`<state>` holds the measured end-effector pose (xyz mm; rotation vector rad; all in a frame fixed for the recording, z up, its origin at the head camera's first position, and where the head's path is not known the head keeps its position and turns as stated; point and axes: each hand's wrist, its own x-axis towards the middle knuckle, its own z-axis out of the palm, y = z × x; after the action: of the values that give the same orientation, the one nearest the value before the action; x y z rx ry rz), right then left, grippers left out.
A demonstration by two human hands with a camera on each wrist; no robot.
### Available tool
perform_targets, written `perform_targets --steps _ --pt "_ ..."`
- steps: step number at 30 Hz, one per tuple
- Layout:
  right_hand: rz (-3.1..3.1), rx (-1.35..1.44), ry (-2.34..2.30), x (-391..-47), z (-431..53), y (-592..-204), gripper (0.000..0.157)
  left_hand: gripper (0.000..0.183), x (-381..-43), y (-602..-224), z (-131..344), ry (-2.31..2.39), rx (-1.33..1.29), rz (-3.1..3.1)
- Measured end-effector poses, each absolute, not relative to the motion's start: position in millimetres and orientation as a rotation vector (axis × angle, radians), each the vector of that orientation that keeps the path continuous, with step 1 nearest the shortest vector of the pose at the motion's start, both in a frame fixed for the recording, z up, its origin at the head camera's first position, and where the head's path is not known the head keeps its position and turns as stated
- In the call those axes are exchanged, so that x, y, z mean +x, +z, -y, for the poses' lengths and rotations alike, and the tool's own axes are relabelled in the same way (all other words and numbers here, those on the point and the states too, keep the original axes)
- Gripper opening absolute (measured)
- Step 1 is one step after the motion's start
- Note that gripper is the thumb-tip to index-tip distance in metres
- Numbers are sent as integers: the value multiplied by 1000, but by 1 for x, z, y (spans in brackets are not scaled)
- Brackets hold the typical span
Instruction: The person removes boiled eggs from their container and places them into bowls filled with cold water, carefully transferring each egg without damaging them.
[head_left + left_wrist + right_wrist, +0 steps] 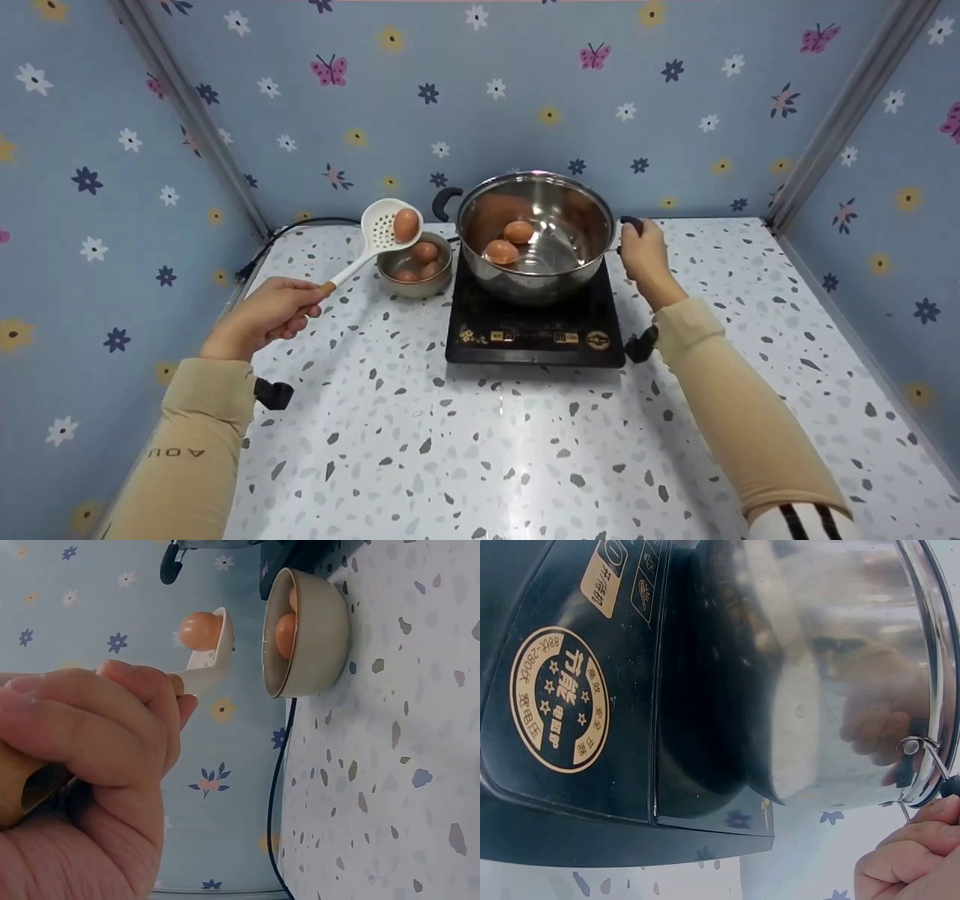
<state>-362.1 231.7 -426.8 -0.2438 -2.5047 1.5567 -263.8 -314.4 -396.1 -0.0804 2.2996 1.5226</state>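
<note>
My left hand (279, 309) grips the wooden handle (24, 784) of a white slotted spoon (377, 234). One brown egg (406, 225) rests in the spoon's head, raised above a beige bowl (415, 288). Inside that bowl lie several brown eggs (425, 253). In the left wrist view the egg (201, 631) sits in the spoon a short way from the bowl's rim. With my right hand (645, 255) I hold the black side handle (631, 223) of a steel pot (536, 281). Two brown eggs (502, 252) show at the pot's left inside.
Beneath the pot is a black induction cooker (535, 349) with gold markings. A black cord (319, 220) runs behind the bowl to the left edge of the speckled table (375, 450). Flowered wall panels (480, 97) stand at the back and both sides.
</note>
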Motion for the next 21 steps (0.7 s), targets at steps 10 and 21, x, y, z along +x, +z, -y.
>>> perform_targets --steps 10,21 --pt "2495 -239 1566 -362 -231 -425 49 36 -263 -411 317 1458 -96 -2310" --pt "2499 -240 1560 -363 -232 -426 51 36 -263 -407 316 1346 -45 -2364"
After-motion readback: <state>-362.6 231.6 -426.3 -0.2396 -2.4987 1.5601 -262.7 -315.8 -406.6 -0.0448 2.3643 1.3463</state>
